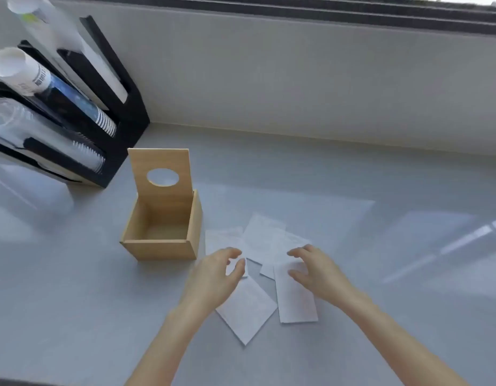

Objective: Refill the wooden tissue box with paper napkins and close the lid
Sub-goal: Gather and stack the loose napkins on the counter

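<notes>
Both hands over the scattered paper napkins (265, 240), just right of the wooden tissue box (160, 247): left hand (213, 277) unclenched, fingers curled, gripping nothing; right hand (315, 270) unclenched too, fingertips on or just above a napkin, contact hard to tell. Box sits on the counter (352, 174), seemingly bare inside, lid (160, 162) hinged up at the far side with its oval hole showing. Napkins lie loose and overlapping at mixed angles, some tucked under the hands. Black cup dispenser (113, 112) stands behind and left of box, out of the way. Step in hand, by the look of it: gathering napkins. Best approach: sweep inward with both hands, square edges into one stack before lifting, pinch from both sides so thin sheets don't fan out. Align stack to box opening, lower straight in, avoid knocking the upright lid. Risk: stray sheet left behind or a folded corner jamming against the box wall. Lid closes last.
</notes>
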